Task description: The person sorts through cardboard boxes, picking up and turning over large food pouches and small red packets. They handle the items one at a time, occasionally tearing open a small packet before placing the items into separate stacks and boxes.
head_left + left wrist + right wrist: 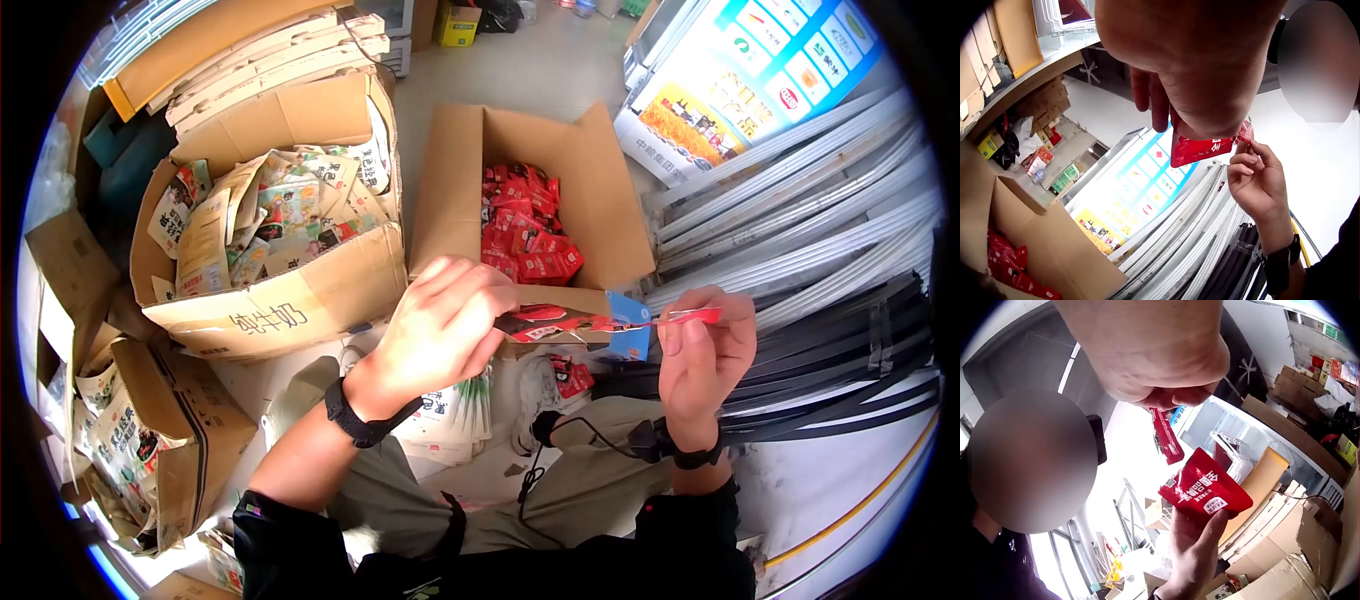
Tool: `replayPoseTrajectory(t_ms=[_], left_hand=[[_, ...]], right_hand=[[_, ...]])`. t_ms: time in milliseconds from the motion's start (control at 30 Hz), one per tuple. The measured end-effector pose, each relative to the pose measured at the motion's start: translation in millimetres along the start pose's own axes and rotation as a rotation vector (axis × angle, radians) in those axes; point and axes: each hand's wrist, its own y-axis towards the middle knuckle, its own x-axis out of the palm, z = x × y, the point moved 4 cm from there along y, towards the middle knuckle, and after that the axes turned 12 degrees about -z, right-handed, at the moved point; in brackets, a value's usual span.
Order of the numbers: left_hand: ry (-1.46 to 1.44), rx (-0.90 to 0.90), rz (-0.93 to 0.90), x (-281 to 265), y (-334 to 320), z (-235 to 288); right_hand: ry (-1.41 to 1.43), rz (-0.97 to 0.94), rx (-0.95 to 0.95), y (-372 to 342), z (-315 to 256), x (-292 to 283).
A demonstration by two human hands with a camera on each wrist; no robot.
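Both hands are engaged and well apart. The left hand (445, 320) grips a red packet (1207, 487); the right hand (708, 350) pinches a red strip (1167, 437). Whether strip and packet are joined cannot be told. The packet is held near an open carton (448, 190) of red sachets (525, 225). A second carton (345, 285), left, contains pale pouches (305, 200).

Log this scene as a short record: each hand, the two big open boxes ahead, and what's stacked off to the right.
Left hand: holds a red packet
Right hand: pinches a red piece; whether joined to the packet, unclear
Middle box: open cardboard, red pouches inside
Large left box: open cardboard, beige pouches inside
Right side: long white strips, long black strips
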Motion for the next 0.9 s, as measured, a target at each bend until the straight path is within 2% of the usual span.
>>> replayPoseTrajectory(t_ms=[667, 733, 900], left_hand=[[0.055, -0.023, 0.007, -15.5, -15.0, -3.6], [0.055, -0.021, 0.000, -13.6, -14.3, -3.7], [0.059, -0.006, 0.004, -11.4, -11.6, -4.0]], right_hand=[[0.088, -0.018, -0.024, -1.5, 21.7, 21.6], [0.159, 0.044, -0.016, -2.4, 21.7, 17.0], [0.124, 0.040, -0.009, -1.8, 19.8, 16.4]])
